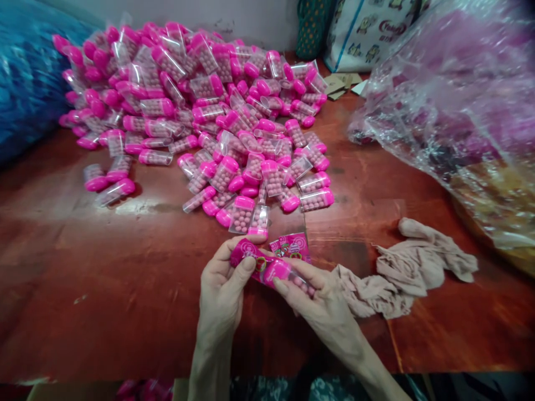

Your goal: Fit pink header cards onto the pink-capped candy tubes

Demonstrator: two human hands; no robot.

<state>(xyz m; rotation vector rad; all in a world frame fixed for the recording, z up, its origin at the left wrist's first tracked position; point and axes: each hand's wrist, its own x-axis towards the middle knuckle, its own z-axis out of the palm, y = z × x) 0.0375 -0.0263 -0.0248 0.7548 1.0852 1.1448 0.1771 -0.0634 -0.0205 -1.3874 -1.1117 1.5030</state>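
Gripping 1 pink-capped candy tube [273, 271] between them, the left hand [221, 289] and right hand [321, 303] are hovering over the worktop [104, 278], near the tube pile [200, 106].

A single head-worn view looks forward and steeply down from close above the near edge of the reddish worktop [125, 289]. It faces the far wall [259, 16], taking in the worktop from the blue bag [25, 83] at left to the clear plastic bag [460, 94] at right.

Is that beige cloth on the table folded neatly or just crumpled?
Crumpled: the beige cloth lies bunched in loose wrinkles on the table, beside the right hand.
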